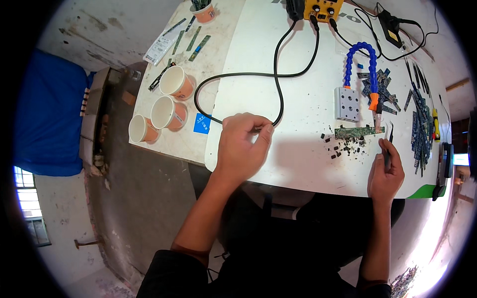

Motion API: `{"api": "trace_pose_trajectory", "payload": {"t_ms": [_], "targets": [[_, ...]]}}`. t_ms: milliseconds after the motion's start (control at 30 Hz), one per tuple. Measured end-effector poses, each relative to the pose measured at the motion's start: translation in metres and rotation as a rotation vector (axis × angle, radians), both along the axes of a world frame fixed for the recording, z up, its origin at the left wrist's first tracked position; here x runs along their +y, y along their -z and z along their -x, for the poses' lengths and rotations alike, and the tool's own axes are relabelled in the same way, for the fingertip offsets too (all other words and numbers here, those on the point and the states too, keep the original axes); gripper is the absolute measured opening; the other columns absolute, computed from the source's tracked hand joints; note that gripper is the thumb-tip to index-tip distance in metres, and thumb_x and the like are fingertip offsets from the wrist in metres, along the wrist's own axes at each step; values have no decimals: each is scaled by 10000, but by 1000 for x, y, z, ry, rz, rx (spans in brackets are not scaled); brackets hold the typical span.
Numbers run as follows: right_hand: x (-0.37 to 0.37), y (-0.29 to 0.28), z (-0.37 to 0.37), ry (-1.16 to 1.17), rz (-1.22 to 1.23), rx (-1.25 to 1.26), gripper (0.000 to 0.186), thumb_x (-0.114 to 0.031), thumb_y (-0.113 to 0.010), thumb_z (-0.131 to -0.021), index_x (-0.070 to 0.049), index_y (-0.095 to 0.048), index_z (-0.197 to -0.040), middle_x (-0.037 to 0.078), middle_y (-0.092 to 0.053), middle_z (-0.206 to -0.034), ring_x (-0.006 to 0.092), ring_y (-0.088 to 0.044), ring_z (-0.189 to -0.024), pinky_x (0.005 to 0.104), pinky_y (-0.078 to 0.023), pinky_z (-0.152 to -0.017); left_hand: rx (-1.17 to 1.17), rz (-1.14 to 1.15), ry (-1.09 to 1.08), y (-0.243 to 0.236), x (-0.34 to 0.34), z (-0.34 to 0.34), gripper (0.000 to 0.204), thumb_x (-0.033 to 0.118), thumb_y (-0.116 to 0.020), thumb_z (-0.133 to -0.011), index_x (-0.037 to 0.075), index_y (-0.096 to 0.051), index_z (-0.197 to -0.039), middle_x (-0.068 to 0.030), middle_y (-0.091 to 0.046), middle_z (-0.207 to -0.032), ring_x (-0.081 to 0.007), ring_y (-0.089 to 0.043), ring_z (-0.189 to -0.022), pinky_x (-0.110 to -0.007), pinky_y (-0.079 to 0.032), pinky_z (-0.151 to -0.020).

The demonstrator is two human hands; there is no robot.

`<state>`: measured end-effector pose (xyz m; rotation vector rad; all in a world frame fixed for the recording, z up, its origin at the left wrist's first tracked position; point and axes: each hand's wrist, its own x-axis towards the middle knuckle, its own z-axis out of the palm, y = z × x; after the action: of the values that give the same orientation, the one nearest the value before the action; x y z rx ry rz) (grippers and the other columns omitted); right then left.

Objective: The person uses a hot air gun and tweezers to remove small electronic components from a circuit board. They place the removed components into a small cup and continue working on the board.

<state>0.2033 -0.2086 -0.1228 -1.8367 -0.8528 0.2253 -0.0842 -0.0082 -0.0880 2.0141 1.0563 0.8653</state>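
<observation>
While the left hand (246, 146) had its grip curled snugly around the black cable (243, 75), the right hand (386, 171) pinched tweezers (391, 133), apparently leaving their points free just beside the green circuit board (355, 132) that lay on the counter (243, 49) near the blue hose (373, 67).

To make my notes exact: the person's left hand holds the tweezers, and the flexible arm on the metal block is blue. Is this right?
Not quite: the head view shows the tweezers in the right hand, not the left hand. The flexible arm on the metal block is blue.
</observation>
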Motion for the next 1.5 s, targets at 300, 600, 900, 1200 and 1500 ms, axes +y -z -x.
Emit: {"api": "trace_pose_trajectory", "payload": {"t_ms": [300, 600, 900, 1200, 1500], "targets": [[1, -1, 0, -25, -4, -29, 384, 91, -524, -945, 106, -579, -1325, 219, -661, -1293, 289, -621, -1261, 381, -434, -1123, 9, -23, 26, 0, 0, 2, 150, 9, -695, -852, 22, -727, -998, -77, -710, -948, -212, -607, -920, -327, -481, -886], [0, -3, 0, -10, 16, -28, 386, 81, -542, -945, 89, -589, -1328, 217, -669, -1290, 289, -628, -1257, 376, -434, -1119, 9, -13, 13, 1, -1, 2, 176, -3, -693, -849, 22, -733, -1018, -74, -714, -977, -199, -617, -944, -316, -494, -880], [0, -4, 1, -8, 16, -2, 381, 86, -539, -954, 84, -589, -1332, 213, -660, -1311, 282, -614, -1274, 375, -424, -1126, -7, -29, 11, 6, 0, 4, 190, -9, -696, -837, 11, -730, -1022, -66, -712, -969, -185, -617, -935, -310, -494, -884], [0, -3, 0, -5, -6, 20, 380, 88, -540, -953, 88, -589, -1329, 211, -662, -1304, 280, -618, -1267, 378, -430, -1124, -7, -17, -4, 7, 0, 4, 184, 7, -705, -849, 8, -728, -1032, -58, -710, -971, -172, -613, -936, -303, -490, -884], [-1, 0, -2, -15, -33, 21, 367, 82, -546, -951, 88, -600, -1314, 204, -676, -1276, 265, -633, -1239, 368, -453, -1100, -95, 47, -67, 3, -4, -1, 112, 74, -715, -874, 33, -734, -976, -83, -719, -883, -224, -637, -882, -348, -483, -862]]}}
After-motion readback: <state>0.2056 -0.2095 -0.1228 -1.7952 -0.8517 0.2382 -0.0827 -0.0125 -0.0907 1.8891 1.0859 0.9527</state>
